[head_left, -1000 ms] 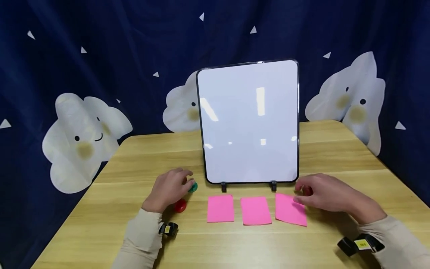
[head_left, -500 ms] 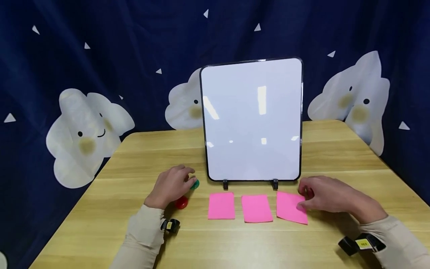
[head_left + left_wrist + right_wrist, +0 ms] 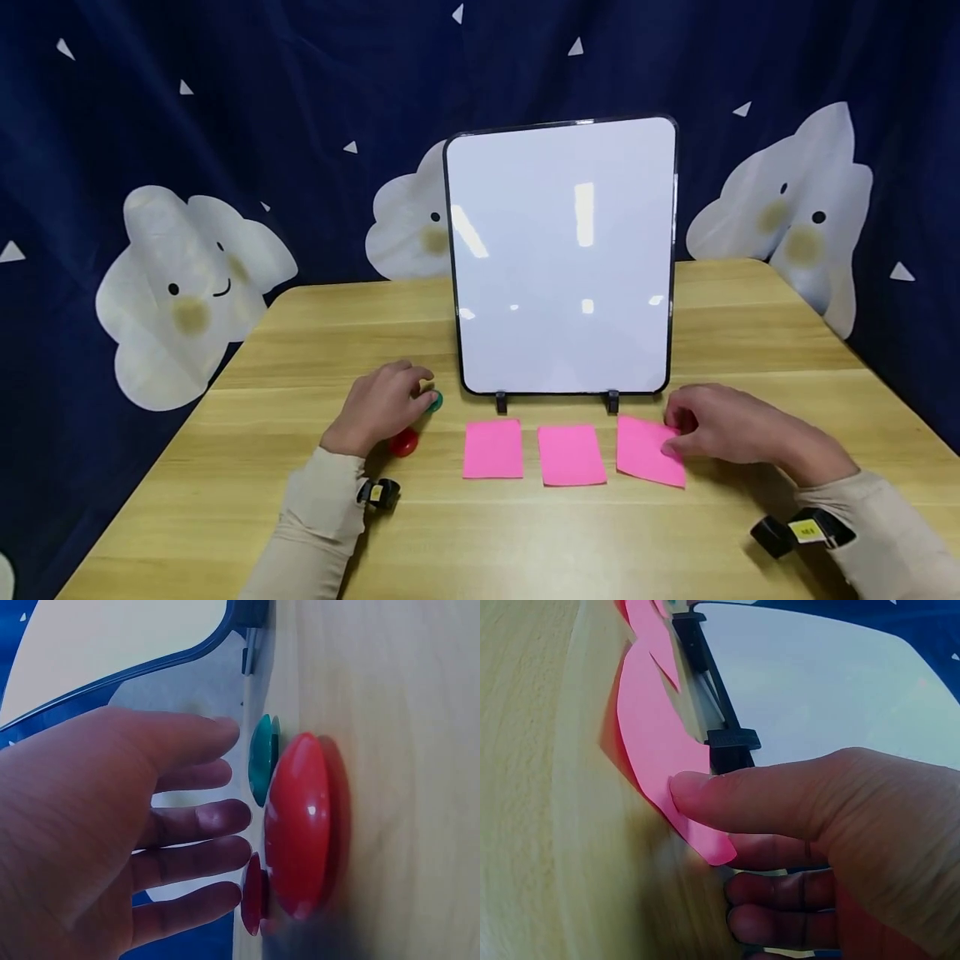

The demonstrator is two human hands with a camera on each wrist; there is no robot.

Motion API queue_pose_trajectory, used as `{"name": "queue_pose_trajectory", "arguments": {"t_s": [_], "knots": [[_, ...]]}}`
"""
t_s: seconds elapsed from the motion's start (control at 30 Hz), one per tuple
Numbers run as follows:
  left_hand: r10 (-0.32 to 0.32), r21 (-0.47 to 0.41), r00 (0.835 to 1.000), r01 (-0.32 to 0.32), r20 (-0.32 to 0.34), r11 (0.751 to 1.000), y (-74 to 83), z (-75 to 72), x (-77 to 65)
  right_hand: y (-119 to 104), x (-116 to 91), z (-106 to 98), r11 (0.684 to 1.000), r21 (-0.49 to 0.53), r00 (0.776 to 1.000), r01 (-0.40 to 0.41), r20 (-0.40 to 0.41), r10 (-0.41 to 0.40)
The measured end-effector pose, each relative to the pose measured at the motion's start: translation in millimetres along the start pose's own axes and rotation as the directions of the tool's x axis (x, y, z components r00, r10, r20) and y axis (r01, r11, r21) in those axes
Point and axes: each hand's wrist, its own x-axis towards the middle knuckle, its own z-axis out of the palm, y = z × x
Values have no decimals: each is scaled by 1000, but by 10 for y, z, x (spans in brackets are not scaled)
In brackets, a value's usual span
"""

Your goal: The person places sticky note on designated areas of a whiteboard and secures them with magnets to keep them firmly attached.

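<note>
My left hand hovers with loosely bent fingers over glossy domed discs that look like button magnets. The left wrist view has a green disc, a large-looking red disc and another red disc near the fingertips; the head view leaves that last one hidden behind the hand. My right hand pinches the right edge of the rightmost pink sticky note. In the right wrist view its thumb lies on top of this note, which bows up from the table, with a finger at the underside.
A whiteboard stands upright on small black feet behind the notes. Two more pink notes, the left one and the middle one, lie in a row on the wooden table. A dark blue curtain hangs behind.
My right thumb and fingers have drawn together on the right note's edge. The left hand stays over the discs. The head view has tilted slightly.
</note>
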Motion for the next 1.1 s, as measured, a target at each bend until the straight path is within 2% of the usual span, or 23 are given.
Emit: {"name": "queue_pose_trajectory", "arguments": {"t_s": [0.3,0.53,1.1], "knots": [[-31,-41,998,33,59,999,21,7,-16,-21,27,31,999,6,997,48,-63,-48],[-28,-28,998,30,64,999,27,20,-5,-47,30,37,998,1,994,57,-89,-57],[-42,-24,996,44,84,999,25,13,3,82,25,62,975,188,983,120,-157,-91]]}}
